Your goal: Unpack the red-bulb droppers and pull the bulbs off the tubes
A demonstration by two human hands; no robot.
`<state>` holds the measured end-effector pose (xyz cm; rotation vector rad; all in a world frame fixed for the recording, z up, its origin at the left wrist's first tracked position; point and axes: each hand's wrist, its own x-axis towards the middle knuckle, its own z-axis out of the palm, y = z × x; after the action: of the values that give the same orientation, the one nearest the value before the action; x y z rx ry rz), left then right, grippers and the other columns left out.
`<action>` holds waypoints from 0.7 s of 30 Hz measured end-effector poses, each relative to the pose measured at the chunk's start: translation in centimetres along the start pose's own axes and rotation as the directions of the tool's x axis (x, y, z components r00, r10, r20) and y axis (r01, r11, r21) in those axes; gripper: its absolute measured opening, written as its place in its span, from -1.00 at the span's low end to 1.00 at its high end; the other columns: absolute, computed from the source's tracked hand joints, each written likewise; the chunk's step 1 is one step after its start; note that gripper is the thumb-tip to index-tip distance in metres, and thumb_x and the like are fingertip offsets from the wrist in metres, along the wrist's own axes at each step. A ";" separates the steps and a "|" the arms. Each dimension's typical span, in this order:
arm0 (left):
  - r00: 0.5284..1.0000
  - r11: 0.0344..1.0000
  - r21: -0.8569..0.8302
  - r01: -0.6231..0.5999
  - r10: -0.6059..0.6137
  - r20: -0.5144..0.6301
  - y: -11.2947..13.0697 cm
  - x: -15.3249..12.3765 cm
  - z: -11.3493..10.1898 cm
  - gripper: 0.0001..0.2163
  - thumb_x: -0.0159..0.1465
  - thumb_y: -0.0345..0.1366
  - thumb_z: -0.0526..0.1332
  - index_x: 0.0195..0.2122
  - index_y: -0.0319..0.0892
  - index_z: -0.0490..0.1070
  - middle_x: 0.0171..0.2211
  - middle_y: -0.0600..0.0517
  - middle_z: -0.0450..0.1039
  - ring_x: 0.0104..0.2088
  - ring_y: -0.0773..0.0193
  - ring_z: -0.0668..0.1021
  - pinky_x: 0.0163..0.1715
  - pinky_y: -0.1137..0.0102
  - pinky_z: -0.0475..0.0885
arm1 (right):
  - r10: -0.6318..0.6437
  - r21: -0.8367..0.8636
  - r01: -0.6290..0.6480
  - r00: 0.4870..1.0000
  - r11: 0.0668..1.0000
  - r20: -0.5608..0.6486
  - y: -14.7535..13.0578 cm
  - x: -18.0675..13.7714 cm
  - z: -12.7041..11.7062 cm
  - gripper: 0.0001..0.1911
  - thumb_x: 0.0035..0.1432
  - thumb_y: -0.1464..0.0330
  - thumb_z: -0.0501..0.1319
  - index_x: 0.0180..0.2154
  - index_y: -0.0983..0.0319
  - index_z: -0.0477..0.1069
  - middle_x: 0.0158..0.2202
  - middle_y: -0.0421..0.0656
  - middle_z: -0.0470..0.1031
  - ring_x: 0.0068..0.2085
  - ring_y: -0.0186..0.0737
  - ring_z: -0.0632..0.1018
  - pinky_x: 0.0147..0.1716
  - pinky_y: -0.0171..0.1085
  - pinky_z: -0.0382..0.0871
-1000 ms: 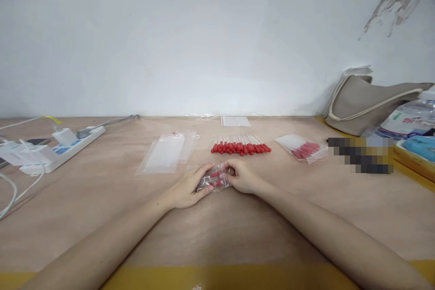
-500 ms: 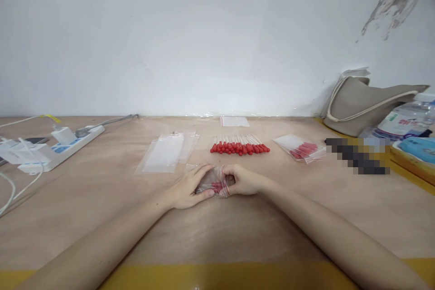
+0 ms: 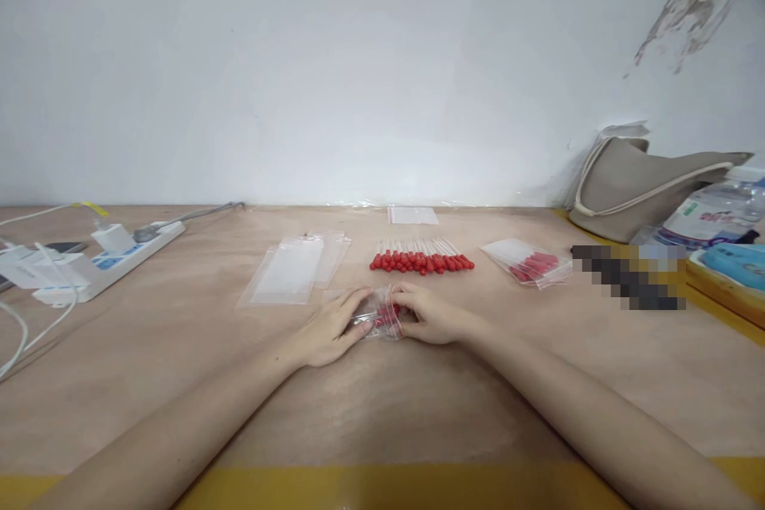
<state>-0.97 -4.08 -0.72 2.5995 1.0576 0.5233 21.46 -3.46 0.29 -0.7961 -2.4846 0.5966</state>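
Between my hands is a clear zip-lock bag (image 3: pixel 390 327) with red-tipped sticks inside. My left hand (image 3: pixel 331 328) curves around the bag's left part, thumb in front and fingers behind. My right hand (image 3: pixel 433 317) grips the bag's right end, where the red zip line runs. Just beyond my hands lies a row of white sticks with red tips (image 3: pixel 421 260), tips toward me. Flat clear zip-lock bags (image 3: pixel 284 269) lie overlapped to the left. At the right, filled bags (image 3: pixel 527 261) hold more red-tipped sticks.
A white power strip (image 3: pixel 119 263) with chargers and cables occupies the left. One small bag (image 3: pixel 413 215) lies near the wall. On the right are a beige bag (image 3: pixel 651 183), a plastic bottle (image 3: pixel 711 207), a blue packet (image 3: pixel 732 261) and a pixelated dark object (image 3: pixel 627 277).
The bag's open mouth has narrowed, and its zip end is more bunched at my right hand. Both hands have shifted only slightly.
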 end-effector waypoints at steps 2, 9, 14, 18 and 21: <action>1.000 1.000 0.003 -0.002 0.002 0.002 0.0 0.0 0.0 -0.56 0.29 -0.12 -0.05 0.16 -0.14 -0.03 0.15 -0.08 0.10 0.11 0.16 0.24 0.08 0.23 0.19 | 0.024 -0.012 -0.024 1.000 1.000 -0.013 0.0 0.1 0.1 -0.85 0.00 0.45 0.17 -0.29 0.26 0.34 -0.29 -0.13 0.35 -0.26 -0.26 0.37 -0.24 -0.27 0.28; 0.999 0.999 0.046 0.006 -0.007 0.039 0.2 -0.1 -0.3 -0.54 0.30 -0.11 -0.11 0.20 -0.11 -0.07 0.18 -0.07 0.04 0.14 0.16 0.19 0.10 0.21 0.15 | 0.131 0.081 -0.121 0.984 0.989 -0.122 2.0 -0.5 -1.7 -0.77 -0.04 0.44 0.18 -0.24 0.26 0.35 -0.27 -0.11 0.37 -0.27 -0.28 0.42 -0.33 -0.30 0.32; 0.985 0.986 0.147 -0.075 0.050 0.168 0.6 -0.1 -0.9 -0.58 0.33 -0.14 -0.18 0.22 0.04 -0.13 0.26 0.03 -0.19 0.22 0.12 0.01 0.16 0.15 0.00 | 0.436 0.500 -0.294 0.879 0.815 -0.194 4.3 -2.4 -6.7 -0.72 -0.15 0.30 0.29 -0.34 0.25 0.33 -0.38 -0.17 0.46 -0.36 -0.29 0.50 -0.35 -0.28 0.37; 0.974 0.976 0.184 -0.116 0.075 0.216 0.6 0.1 -0.8 -0.59 0.33 -0.12 -0.19 0.21 0.09 -0.10 0.27 0.11 -0.27 0.24 0.07 -0.12 0.17 0.08 -0.15 | 0.571 0.609 -0.214 0.664 0.764 -0.483 6.0 -3.9 -10.0 -0.71 -0.22 0.26 0.33 -0.41 0.25 0.34 -0.45 -0.19 0.46 -0.41 -0.30 0.50 -0.35 -0.27 0.39; 0.976 0.977 0.189 -0.097 0.056 0.209 0.4 0.1 -0.5 -0.59 0.32 -0.08 -0.16 0.19 0.11 -0.08 0.26 0.10 -0.24 0.24 0.04 -0.14 0.16 0.01 -0.19 | 0.575 0.557 -0.183 0.436 0.810 -0.692 7.4 -4.0 -10.0 -0.69 -0.22 0.23 0.32 -0.42 0.25 0.33 -0.44 -0.18 0.44 -0.40 -0.29 0.50 -0.34 -0.24 0.41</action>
<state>-0.89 -4.18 -0.11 2.8026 0.9896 0.1694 32.90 2.10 3.22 -1.1509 -1.1940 0.6365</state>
